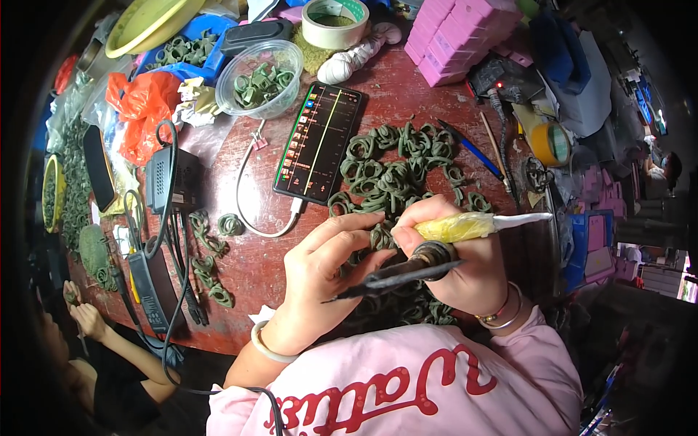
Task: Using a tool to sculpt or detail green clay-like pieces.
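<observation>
My left hand point(320, 269) pinches a small green ring-shaped piece point(382, 235) in the middle of the red worktop. My right hand point(454, 265) grips a slim tool point(465, 224) wrapped in yellow film, its white end pointing right and its working tip hidden by my fingers at the piece. A dark round object with a black strip point(429, 254) overlaps both hands from this view; I cannot make out what it is. A heap of similar green pieces point(392, 163) lies just beyond and beneath my hands, beside a phone point(316, 145) with a lit screen and white cable.
Loose green pieces point(218, 283), black power units point(167, 182) and cables lie left. Behind are a clear tub point(258, 80), tape roll point(334, 22) and pink blocks point(447, 40). Pens point(469, 145) and yellow tape point(545, 145) sit right. Another person's hand point(91, 320) is at lower left.
</observation>
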Available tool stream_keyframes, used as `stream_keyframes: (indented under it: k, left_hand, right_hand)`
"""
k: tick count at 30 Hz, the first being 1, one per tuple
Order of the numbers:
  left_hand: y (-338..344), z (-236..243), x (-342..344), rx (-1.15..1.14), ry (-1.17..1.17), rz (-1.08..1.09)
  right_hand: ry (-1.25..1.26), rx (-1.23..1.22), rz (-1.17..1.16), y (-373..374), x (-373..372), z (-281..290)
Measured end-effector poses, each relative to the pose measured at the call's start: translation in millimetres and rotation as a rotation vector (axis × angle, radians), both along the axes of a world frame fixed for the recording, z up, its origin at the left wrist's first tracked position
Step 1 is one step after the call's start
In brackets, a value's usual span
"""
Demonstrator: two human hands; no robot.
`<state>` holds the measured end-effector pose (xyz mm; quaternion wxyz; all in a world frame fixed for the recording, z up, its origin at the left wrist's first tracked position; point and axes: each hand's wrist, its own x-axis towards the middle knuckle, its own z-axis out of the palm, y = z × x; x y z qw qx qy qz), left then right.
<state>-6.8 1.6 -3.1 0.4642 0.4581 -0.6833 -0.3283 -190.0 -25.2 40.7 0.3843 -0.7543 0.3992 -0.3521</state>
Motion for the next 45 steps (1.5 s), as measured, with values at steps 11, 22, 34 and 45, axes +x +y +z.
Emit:
stream_keyframes:
  k: [11, 22, 34, 45]
  left_hand:
    - [1, -6, 0, 0.005, -0.017, 0.069]
    - [4, -5, 1, 0.258, 0.458, 0.038]
    - [0, -12, 2, 0.093, 0.393, 0.234]
    - [-1, -7, -2, 0.127, 0.51, 0.226]
  right_hand:
    - [0.046, 0.024, -0.013, 8, 8, -1]
    - [-0.084, 0.055, -0.27, 12, -9, 19]
    - [0.065, -0.283, -0.306, 13, -40, -14]
    - [0.123, -0.299, -0.328, 12, -31, -11]
